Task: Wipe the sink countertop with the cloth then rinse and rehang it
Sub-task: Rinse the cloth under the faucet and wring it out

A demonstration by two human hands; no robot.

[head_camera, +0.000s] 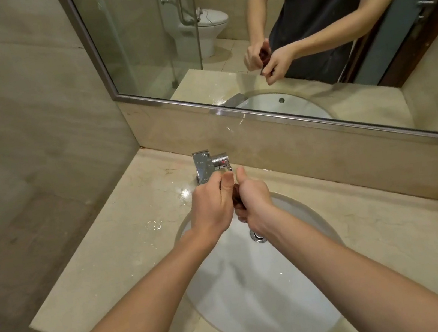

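A beige marble table [117, 253], wet in patches, surrounds a white sink [256, 297] below a mirror [222, 50]. Over the basin, near the chrome faucet [206, 165], the left hand [212, 204] and right hand [254, 206] each hold a tight grip on a bunched dark-red cloth [236, 199] between them.

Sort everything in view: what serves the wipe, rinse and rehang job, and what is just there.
Job: cloth, gripped by left hand and right hand; faucet; sink; countertop.
Just there: mirror; toilet and glass door reflected in it.
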